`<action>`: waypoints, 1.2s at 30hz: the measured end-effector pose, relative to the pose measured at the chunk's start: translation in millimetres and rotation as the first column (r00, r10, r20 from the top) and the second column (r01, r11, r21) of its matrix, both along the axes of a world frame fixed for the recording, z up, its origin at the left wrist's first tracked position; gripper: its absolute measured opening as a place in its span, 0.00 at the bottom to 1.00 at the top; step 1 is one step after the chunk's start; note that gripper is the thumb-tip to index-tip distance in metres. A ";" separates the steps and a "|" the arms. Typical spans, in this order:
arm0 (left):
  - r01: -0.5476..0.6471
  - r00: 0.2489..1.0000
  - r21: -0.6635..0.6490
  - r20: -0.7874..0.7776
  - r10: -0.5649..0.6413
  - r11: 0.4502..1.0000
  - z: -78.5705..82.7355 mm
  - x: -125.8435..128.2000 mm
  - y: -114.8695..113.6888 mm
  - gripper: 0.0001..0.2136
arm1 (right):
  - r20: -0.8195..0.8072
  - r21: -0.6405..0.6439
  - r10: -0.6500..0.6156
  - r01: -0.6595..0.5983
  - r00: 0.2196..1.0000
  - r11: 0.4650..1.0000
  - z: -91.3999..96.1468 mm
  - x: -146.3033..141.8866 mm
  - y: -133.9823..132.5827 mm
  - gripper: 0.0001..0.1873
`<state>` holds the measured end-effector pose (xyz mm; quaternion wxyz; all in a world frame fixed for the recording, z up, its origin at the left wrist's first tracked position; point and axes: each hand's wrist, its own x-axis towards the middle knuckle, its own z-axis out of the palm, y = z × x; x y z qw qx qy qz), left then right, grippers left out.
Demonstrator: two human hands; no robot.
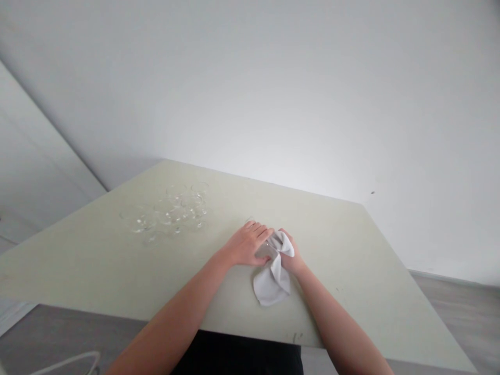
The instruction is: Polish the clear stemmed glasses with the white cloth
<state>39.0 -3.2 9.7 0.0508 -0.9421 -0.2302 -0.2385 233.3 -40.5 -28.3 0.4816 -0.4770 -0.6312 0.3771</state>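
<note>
Visibly, a smooth, pale tabletop (332, 229) spreads beneath a soft, creased white cloth (271, 287) near its front edge. The right hand (294, 256) clutches the cloth; the left hand (249, 242) arches over beside it, its hold too hidden to tell. Clear glasses (178, 212) cluster toward the far-left corner; a thin rim (250, 218) shows past the left hand.
</note>
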 end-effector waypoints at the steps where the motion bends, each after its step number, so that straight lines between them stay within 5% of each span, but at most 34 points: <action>1: 0.015 1.000 -0.015 0.006 -0.015 1.000 0.9 0.0 0.1 0.31 | 0.051 0.064 -0.041 0.038 0.998 0.997 0.9 2.0 1.2 0.10; 10: 0.015 1.000 0.165 0.001 -0.015 0.986 -8.8 -4.3 3.3 0.18 | 0.142 0.144 0.020 -0.041 0.990 0.989 4.9 3.8 3.1 0.08; 18: 0.060 0.996 0.044 0.064 -0.062 0.997 -4.1 -1.1 2.5 0.27 | -0.011 0.109 -0.033 0.034 0.999 0.993 -2.3 5.8 8.6 0.12; 26: -0.064 0.997 0.233 0.057 0.052 0.970 -10.2 -4.4 2.9 0.12 | -0.144 -0.020 0.014 -0.017 0.989 1.000 -1.4 -6.9 3.9 0.15; 29: -0.156 0.978 0.194 0.167 0.124 0.969 -11.1 -3.3 5.2 0.12 | -0.215 -0.110 -0.064 0.041 0.975 0.993 -4.5 -13.7 1.1 0.18; 33: -0.278 0.871 0.037 0.431 0.236 0.960 -9.7 -2.7 7.4 0.19 | -0.237 -0.120 -0.343 0.323 0.909 0.939 -10.8 -10.1 1.4 0.21; 36: -0.213 0.777 -0.134 0.577 0.250 0.968 -5.8 -3.8 6.5 0.26 | -0.237 -0.025 -0.305 0.308 0.922 0.951 -9.0 -8.0 1.2 0.25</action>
